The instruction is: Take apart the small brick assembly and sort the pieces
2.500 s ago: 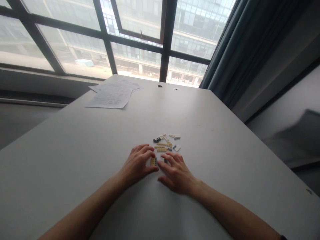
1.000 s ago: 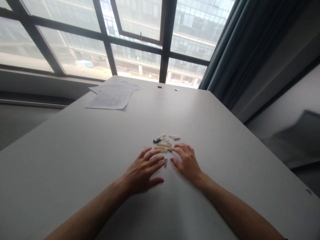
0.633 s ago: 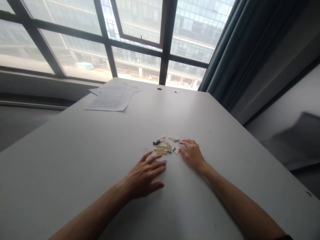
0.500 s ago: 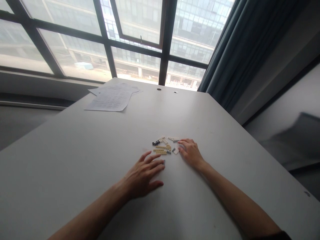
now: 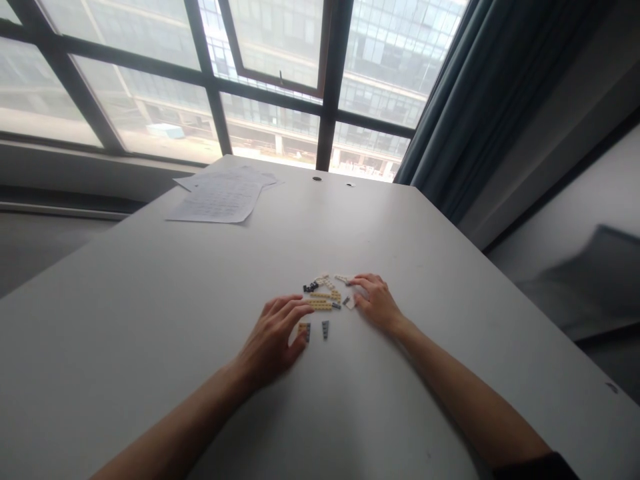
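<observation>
My left hand (image 5: 273, 333) rests over the table with its fingers stretched out, fingertips at the left end of the tan toy bricks (image 5: 321, 305). Its thumb lies beside a small tan and grey brick piece (image 5: 305, 331), partly covering it. Just right of that piece is a grey wedge-shaped plate (image 5: 325, 329). My right hand (image 5: 376, 299) lies with fingers apart, its fingertips at the white bricks (image 5: 343, 279) and its thumb near a white and grey piece (image 5: 349, 303). Black bricks (image 5: 311, 287) sit at the back left of the group.
The bricks lie on a white table (image 5: 400, 247). Printed paper sheets (image 5: 215, 200) are spread at its far left. Two round holes are near the far edge, below a large window. A dark blue curtain (image 5: 460, 113) hangs at the right.
My left hand has shifted left, and its fingers have drawn closer together. The grey wedge plate and the tan and grey piece now show. My right hand stays almost where it was.
</observation>
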A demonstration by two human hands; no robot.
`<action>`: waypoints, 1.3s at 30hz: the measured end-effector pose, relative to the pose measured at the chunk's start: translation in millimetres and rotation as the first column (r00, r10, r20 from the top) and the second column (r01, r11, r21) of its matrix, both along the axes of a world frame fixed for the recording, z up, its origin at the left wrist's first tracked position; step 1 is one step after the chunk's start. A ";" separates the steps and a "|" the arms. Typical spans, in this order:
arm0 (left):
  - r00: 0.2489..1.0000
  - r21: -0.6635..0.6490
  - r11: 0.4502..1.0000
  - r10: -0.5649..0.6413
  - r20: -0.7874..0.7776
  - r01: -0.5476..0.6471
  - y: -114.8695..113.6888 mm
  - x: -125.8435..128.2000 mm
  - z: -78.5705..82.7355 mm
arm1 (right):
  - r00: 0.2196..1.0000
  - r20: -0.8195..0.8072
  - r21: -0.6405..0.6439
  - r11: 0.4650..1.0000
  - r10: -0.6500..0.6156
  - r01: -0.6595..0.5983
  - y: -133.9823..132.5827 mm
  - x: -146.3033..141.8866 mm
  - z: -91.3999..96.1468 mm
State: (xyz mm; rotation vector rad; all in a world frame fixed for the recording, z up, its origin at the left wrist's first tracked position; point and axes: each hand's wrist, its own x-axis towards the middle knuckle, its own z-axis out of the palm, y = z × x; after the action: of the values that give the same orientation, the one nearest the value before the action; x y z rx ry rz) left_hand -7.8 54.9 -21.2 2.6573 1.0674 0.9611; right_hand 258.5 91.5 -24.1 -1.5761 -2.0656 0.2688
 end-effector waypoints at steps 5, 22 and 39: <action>0.997 -0.065 0.995 0.072 0.036 -0.069 1.0 -2.2 2.2 | 1.000 0.014 0.012 1.000 -0.011 0.011 5.7 1.6 -0.8; 0.961 -0.186 0.959 0.242 0.136 -0.215 7.2 -2.9 0.2 | 1.000 -0.012 0.047 0.999 -0.016 0.016 13.3 -5.9 -2.5; 0.959 -0.177 0.959 0.249 0.136 -0.224 7.9 -3.9 -3.4 | 0.999 0.024 0.024 0.999 0.038 -0.038 20.5 -14.0 -3.2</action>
State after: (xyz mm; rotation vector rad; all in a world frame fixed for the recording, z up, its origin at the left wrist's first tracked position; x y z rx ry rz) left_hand -11.6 62.8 -24.6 2.3209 1.3845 1.0565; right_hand 244.5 112.0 -27.3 -1.5336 -2.1107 0.2381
